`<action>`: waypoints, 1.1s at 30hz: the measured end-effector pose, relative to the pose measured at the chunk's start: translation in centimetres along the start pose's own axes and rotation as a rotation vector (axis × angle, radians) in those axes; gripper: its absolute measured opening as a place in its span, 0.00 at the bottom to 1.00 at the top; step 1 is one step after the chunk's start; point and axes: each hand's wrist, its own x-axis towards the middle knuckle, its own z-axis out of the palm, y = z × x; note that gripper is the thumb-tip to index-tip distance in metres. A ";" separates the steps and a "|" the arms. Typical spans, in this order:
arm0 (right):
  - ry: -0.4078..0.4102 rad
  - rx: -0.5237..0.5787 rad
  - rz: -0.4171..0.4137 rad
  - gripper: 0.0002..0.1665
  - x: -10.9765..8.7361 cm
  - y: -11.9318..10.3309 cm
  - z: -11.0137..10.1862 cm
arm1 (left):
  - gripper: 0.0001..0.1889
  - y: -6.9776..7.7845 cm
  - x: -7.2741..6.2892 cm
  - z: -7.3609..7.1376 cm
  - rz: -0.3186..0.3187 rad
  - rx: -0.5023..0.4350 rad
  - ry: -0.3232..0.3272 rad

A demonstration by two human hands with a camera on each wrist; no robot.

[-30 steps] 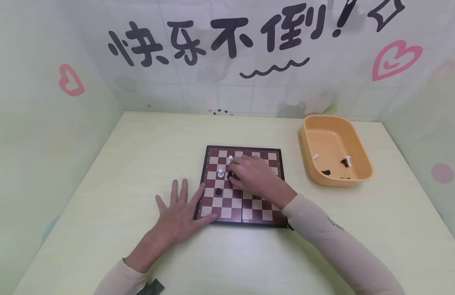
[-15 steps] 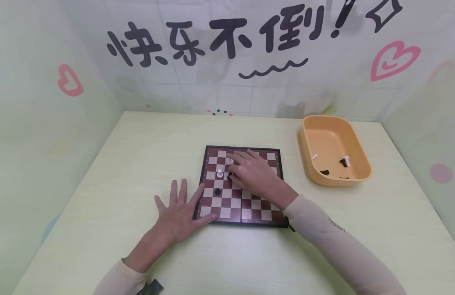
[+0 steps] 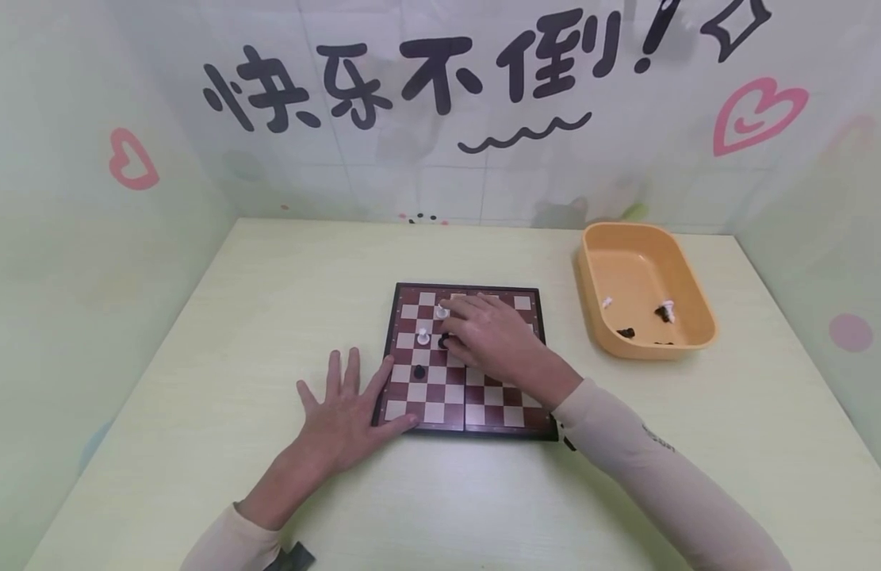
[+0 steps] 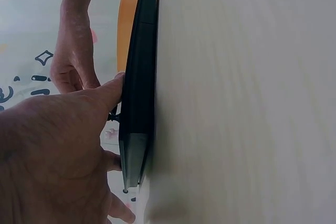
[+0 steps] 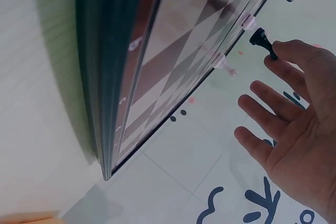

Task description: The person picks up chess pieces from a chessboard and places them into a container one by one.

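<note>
A chessboard (image 3: 440, 392) with brown and pale squares lies on the table. My right hand (image 3: 493, 329) reaches over its far middle, pinching a black chess piece (image 5: 261, 40) by its top between thumb and forefinger. The other fingers of that hand are spread, as the right wrist view shows. White pieces (image 3: 423, 337) stand close by, one partly behind my fingertips. Nearer the front left is a black pawn (image 3: 419, 371). My left hand (image 3: 340, 428) lies with fingers spread at the board's left front corner, thumb on its front edge and forefinger at its left edge.
An orange plastic tub (image 3: 603, 333) stands on the table to the right of the board, with several black and white chess pieces (image 3: 666, 311) in it. Printed walls (image 3: 411, 182) close off the table (image 3: 290, 277) at the back and on both sides.
My right fingers have shifted slightly over the board and now partly cover the farther white piece. The left hand stays at the corner. The whole head view has drifted a little.
</note>
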 end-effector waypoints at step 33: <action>0.043 -0.041 0.009 0.12 -2.8 3.6 -1.6 | 0.53 0.1 0.1 -0.1 0.002 -0.003 0.005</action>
